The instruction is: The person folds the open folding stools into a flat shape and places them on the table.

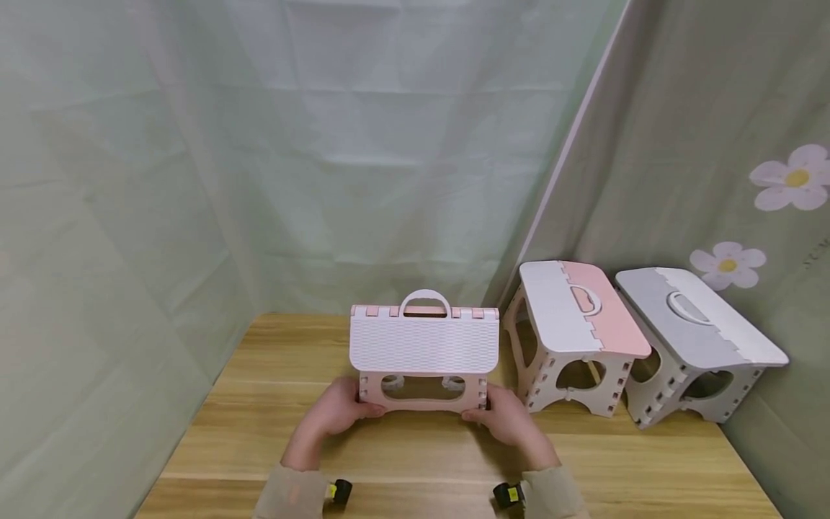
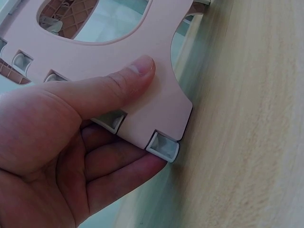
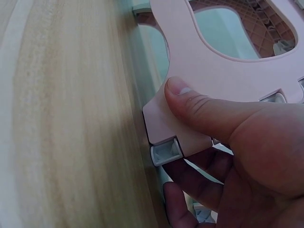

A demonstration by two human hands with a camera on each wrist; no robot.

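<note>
A pink and white folding step stool (image 1: 424,346) stands partly folded in front of me, its white textured seat half facing me and its carry handle (image 1: 424,294) pointing up. My left hand (image 1: 340,407) grips the lower left corner of the pink leg panel. In the left wrist view the thumb lies flat on the panel (image 2: 156,90) and the fingers reach behind its edge. At the lower right corner my right hand (image 1: 509,414) pinches the panel (image 3: 223,71) the same way, thumb in front. Both corners sit close over the wooden table.
To the right stands an unfolded pink and white stool (image 1: 545,310). Beyond it is an unfolded grey and white stool (image 1: 681,331). The wooden table (image 1: 415,461) ends at a pale green curtain (image 1: 389,180) behind and at both sides.
</note>
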